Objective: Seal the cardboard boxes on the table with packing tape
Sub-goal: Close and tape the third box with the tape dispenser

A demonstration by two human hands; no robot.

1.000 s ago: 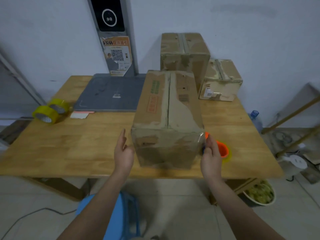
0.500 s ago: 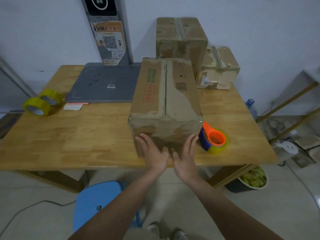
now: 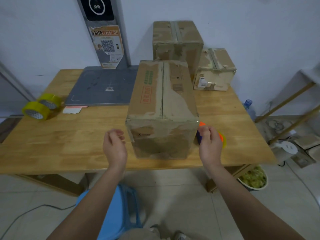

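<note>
A long worn cardboard box lies in the middle of the wooden table, its short end facing me. My left hand hovers just left of that end with its fingers curled and nothing in it. My right hand is at the box's right corner, fingers curled, covering most of the orange, blue and yellow tape dispenser. Whether it grips the dispenser is hidden. Two more taped boxes stand at the back: a tall box and a smaller box.
Two yellow tape rolls lie at the table's left edge, beside a grey board and a small card. A blue stool stands under me. A bowl of green things sits on the floor at right.
Both hands have left the box's front face, where they pressed together half a second ago, and moved apart to its left and right sides. Their fingers have curled.
</note>
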